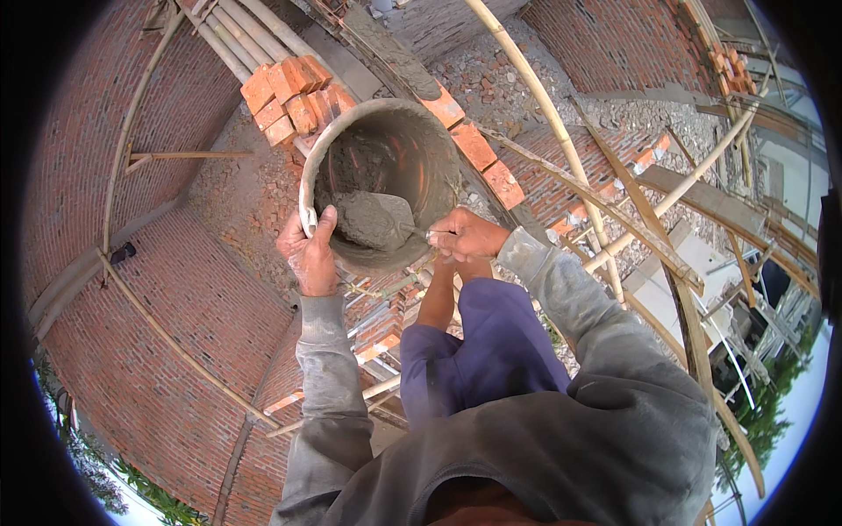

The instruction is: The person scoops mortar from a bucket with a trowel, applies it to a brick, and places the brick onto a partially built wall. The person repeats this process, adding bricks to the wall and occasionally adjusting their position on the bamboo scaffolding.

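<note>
A mortar-caked bucket (443,149) tilts toward me, wet grey mortar clinging to its inside. My left hand (309,250) grips its rim on the left, thumb over the edge. In my right hand (467,235), fingers closed round the handle, is a trowel (399,210) whose blade lies inside the bucket mouth. A heap of wet mortar (367,219) covers most of that blade. Just beyond the bucket, a stack of orange bricks (294,92) rests on bamboo poles (241,35).
A wall top with laid bricks (474,145) and a mortar strip (386,48) runs past the bucket's right. Bamboo scaffold poles (548,105) and wooden planks (649,210) cross at the right. Brick walls (167,324) stand at the left, with rubble (241,188) far below.
</note>
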`<action>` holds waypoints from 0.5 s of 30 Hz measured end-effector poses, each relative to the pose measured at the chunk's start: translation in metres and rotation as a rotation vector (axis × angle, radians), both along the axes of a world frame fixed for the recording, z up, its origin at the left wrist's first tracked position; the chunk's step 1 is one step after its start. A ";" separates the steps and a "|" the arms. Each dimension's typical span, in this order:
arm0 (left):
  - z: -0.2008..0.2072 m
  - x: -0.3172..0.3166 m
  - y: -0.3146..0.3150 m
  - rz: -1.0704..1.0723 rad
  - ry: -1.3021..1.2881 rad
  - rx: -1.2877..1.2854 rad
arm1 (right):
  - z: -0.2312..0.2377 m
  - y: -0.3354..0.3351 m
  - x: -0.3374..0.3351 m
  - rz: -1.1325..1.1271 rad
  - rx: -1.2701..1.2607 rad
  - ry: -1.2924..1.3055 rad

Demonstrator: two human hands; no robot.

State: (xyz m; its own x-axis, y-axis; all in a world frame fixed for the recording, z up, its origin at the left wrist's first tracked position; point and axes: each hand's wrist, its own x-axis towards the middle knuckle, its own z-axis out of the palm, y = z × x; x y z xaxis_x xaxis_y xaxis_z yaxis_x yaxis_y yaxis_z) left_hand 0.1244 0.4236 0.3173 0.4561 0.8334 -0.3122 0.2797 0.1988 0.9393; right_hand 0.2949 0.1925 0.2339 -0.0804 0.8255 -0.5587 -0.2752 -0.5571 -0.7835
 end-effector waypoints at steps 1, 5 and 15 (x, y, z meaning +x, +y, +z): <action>-0.012 -0.006 -0.002 0.061 -0.032 -0.051 | 0.000 -0.006 0.004 0.000 -0.064 0.068; -0.051 -0.040 -0.008 0.306 -0.083 -0.252 | -0.002 -0.041 0.030 -0.061 0.065 0.025; -0.151 -0.151 -0.045 0.721 0.258 -0.416 | -0.084 -0.117 0.101 -0.333 -0.210 -0.430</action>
